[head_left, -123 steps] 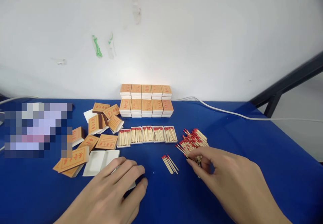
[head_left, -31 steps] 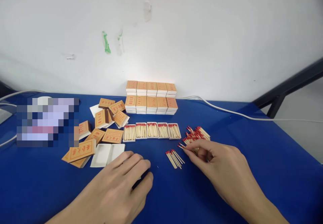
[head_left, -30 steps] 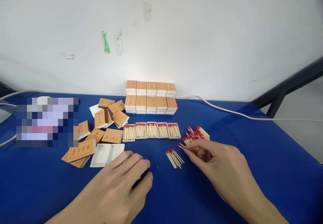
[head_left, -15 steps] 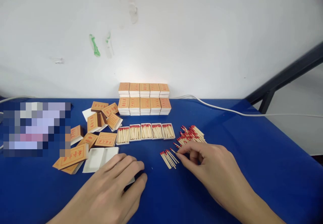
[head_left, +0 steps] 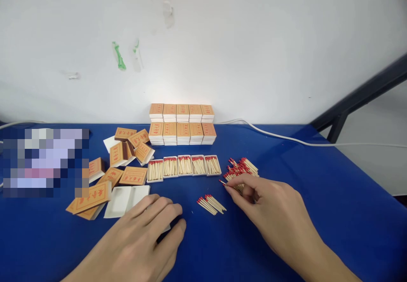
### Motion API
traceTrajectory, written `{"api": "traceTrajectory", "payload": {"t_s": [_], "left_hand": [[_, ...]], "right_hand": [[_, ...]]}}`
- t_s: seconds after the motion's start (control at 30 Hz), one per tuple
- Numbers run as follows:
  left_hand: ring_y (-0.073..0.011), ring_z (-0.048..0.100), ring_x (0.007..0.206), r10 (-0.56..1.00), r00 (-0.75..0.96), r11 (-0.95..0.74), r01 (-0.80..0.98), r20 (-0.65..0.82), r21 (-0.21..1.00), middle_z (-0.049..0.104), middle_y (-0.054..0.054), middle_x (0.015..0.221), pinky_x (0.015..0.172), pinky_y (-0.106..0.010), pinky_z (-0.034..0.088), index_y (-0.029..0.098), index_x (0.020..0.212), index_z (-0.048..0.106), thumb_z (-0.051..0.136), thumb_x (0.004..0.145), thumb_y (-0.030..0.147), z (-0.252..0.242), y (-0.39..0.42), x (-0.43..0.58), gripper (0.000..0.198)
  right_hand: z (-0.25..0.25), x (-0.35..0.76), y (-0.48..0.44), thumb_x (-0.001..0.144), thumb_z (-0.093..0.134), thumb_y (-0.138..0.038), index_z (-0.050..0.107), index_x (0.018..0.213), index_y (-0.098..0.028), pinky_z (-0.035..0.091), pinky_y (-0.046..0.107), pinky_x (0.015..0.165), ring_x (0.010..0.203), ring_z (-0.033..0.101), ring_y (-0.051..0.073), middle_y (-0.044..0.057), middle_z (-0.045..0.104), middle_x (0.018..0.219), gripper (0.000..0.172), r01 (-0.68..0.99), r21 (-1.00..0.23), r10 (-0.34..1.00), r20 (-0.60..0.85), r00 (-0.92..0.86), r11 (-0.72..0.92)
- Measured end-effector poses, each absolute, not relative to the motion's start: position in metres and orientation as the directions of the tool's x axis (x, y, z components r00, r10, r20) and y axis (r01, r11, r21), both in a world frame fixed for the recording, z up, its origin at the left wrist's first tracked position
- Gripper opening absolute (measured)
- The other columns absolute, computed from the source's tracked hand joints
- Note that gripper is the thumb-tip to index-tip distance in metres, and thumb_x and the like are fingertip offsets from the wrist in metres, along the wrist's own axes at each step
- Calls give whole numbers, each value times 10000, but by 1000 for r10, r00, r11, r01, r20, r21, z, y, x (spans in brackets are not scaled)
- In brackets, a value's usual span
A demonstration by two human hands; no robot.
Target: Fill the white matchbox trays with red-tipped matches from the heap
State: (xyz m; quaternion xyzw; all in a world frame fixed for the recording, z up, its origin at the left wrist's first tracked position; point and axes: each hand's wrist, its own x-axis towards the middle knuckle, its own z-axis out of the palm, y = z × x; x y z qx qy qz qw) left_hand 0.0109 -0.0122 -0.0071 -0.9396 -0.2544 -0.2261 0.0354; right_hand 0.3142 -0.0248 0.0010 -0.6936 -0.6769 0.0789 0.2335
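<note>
A single red-tipped match (head_left: 222, 182) juts out at ten o'clock from the middle of a person's right hand (head_left: 270, 205), its head aimed the same way. At nine o'clock, near the fingertips, a small batch of loose matches (head_left: 217, 203) lies on a blue table (head_left: 365, 214), and at eleven o'clock a larger heap of matches (head_left: 241, 169) is partly screened by the fingers. Five open trays packed with matches (head_left: 184, 165) line up at ten o'clock, farther off.

The right forearm comes in from between four and five o'clock, back of the hand up. The left forearm enters from eight o'clock, its palm turned down.

Thumb and forefinger of the right hand are pinched closed on the match, the other fingers curled under. The left hand (head_left: 146, 227) arches loosely over a white tray (head_left: 166, 228); with the palm hidden, whether it grips the tray cannot be told. White open trays (head_left: 117, 203) sit between ten and eleven o'clock from that hand, partly under its fingers, with jumbled orange matchbox covers (head_left: 135, 176) at eleven. Stacked matchboxes (head_left: 182, 133) stand between twelve and one, near the wall (head_left: 254, 61).
</note>
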Motion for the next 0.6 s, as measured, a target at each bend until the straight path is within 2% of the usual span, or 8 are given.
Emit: {"api": "traceTrajectory", "payload": {"t_s": [0.2,0.33,0.47,0.6], "left_hand": [[-211,770,1102,429,748,-877,479,506,35,855,-29,1133,1199,-381,428,211,1118,861,361,1252,244,-6,-10,13,519],[-172,772,1213,450,759,-877,476,470,71,862,12,1287,1328,-325,332,228,1209,856,454,1233,255,-7,-9,17,404],[-208,739,1368,352,823,-911,410,445,-37,837,-17,1420,1429,-395,241,194,1296,836,520,1207,256,-14,-15,20,334],[-209,725,1404,328,839,-909,406,435,-97,840,5,1419,1458,-416,208,195,1342,822,544,1218,344,-19,-22,24,340]], "right_hand": [[-3,314,-24,972,746,-282,844,898,-338,387,265,501,504,661,134,-100,676,593,134,928,-362,961,277,21,84],[-4,314,-24,973,732,-274,833,871,-337,380,264,495,490,653,137,-103,673,580,157,932,-350,955,297,10,99],[-4,314,-24,970,745,-263,816,846,-330,367,267,495,487,649,138,-110,672,575,158,933,-348,959,284,5,98],[-4,311,-25,956,796,-269,813,840,-327,360,270,499,488,636,132,-114,656,562,131,924,-370,965,262,7,94]]}}
